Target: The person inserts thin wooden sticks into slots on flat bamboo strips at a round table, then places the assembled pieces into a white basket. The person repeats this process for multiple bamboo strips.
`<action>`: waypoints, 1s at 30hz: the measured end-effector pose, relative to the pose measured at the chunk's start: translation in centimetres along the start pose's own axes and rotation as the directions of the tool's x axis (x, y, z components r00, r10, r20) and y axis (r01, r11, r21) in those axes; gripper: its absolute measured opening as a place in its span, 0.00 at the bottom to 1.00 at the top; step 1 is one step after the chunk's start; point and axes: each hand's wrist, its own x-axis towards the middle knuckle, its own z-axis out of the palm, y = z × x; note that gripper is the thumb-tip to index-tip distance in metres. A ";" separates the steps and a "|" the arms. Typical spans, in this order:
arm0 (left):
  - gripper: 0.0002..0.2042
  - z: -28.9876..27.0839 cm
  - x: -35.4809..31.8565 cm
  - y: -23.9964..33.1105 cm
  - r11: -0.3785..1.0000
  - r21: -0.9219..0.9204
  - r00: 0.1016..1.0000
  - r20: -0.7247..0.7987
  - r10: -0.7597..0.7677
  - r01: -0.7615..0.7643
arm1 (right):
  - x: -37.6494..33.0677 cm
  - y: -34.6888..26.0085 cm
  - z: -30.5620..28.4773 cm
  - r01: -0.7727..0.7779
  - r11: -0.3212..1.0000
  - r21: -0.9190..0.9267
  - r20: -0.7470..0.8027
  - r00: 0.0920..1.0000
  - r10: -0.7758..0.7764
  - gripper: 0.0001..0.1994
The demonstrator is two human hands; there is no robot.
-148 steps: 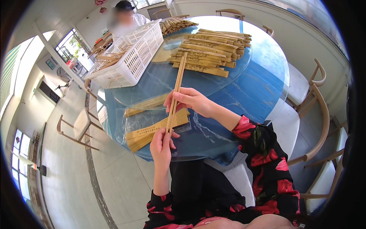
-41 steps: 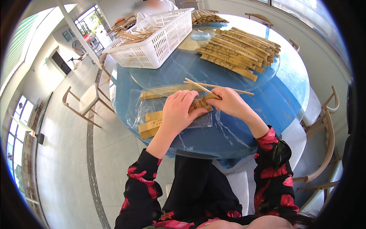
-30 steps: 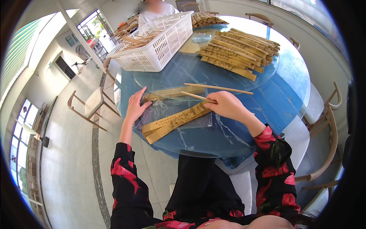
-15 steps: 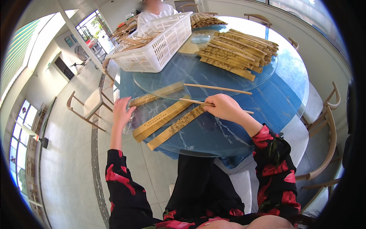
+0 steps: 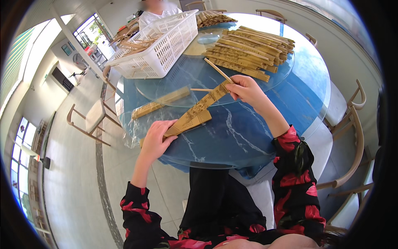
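My left hand (image 5: 157,139) grips the near end of a long printed paper sleeve (image 5: 195,114) that slants up over the blue round table (image 5: 248,137). My right hand (image 5: 244,89) pinches the sleeve's far end together with a pair of bamboo chopsticks (image 5: 217,70) that stick out up and to the left. A second paper sleeve (image 5: 159,103) lies on clear plastic wrap (image 5: 130,128) near the table's left edge. A loose chopstick (image 5: 201,89) lies just behind the held sleeve.
A white plastic basket (image 5: 161,50) with chopsticks stands at the back left, with a person in white behind it. Stacks of sleeved chopsticks (image 5: 248,52) cover the glass turntable (image 5: 207,83). Wooden chairs (image 5: 352,137) stand at the right and one at the left (image 5: 89,120).
My left hand came back from the table's left edge and took the sleeve's near end. My right hand lifted the chopsticks to the sleeve's far end, which now slants up off the table.
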 end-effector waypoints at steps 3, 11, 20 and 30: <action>0.24 -0.3 0.0 0.0 0.998 -0.070 0.997 0.074 -0.001 0.006 | -0.2 -0.7 -0.5 -0.080 0.982 0.168 -0.040 0.995 0.088 0.10; 0.22 1.4 1.6 4.1 0.989 -0.053 0.988 0.057 0.144 -0.141 | 0.0 -0.2 -0.5 -0.180 0.912 0.368 0.084 0.984 0.160 0.09; 0.22 2.2 9.8 8.1 0.972 0.031 0.929 -0.287 0.232 -0.233 | -0.2 0.3 0.4 -0.194 0.958 0.211 0.157 0.974 0.163 0.09; 0.05 3.8 9.9 2.6 0.801 -0.587 0.916 -0.377 -0.140 -0.119 | -0.6 -1.0 -1.2 0.159 0.981 -0.114 -0.225 0.957 -0.181 0.13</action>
